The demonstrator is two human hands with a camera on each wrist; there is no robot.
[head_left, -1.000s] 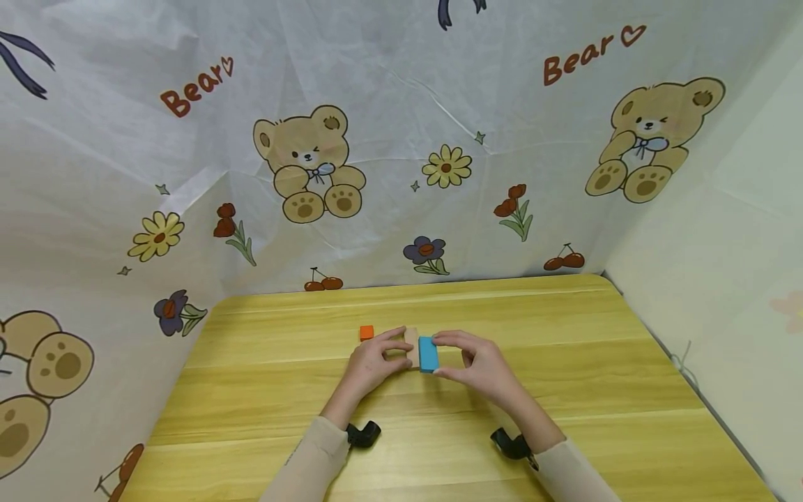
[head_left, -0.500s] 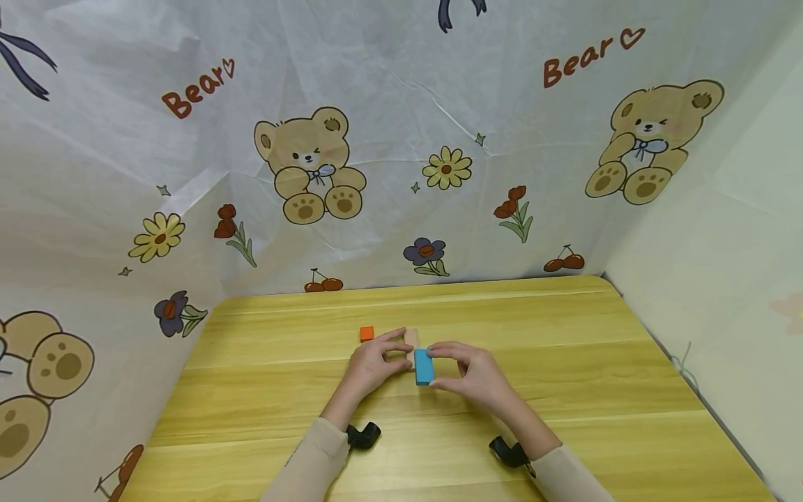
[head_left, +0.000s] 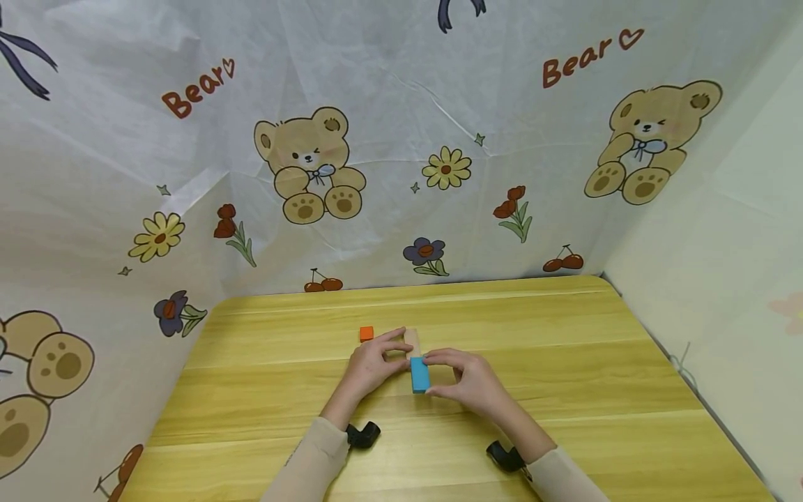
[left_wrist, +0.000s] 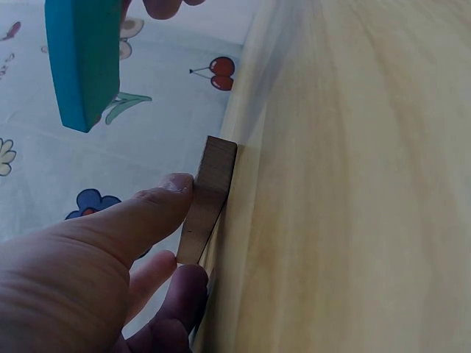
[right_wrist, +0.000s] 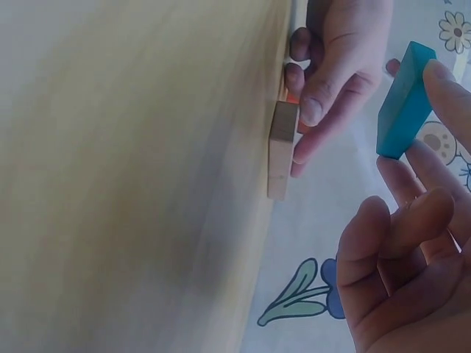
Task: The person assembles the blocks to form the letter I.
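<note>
My left hand (head_left: 370,365) grips a plain wooden block (head_left: 411,341) lying on the table, its thumb on one side and fingertips at the other. The right hand (head_left: 469,380) pinches a blue block (head_left: 420,375) between thumb and fingers, with the other fingers curled below in the right wrist view. The blue block (right_wrist: 407,101) is raised off the tabletop there, beside the wooden block (right_wrist: 281,151). From the head, it overlaps the wooden block's near end. An orange cube (head_left: 366,334) sits just beyond the left hand's fingers.
The wooden table (head_left: 564,362) spreads around both hands. A white sheet (head_left: 389,104) printed with bears and flowers hangs behind and to the left, and a pale wall (head_left: 721,279) stands at the right. Each wrist wears a black camera mount (head_left: 364,436).
My right hand has moved the blue block nearer to me and slightly left, from beside the wooden block to over its near end. The left hand and the orange cube stay in place.
</note>
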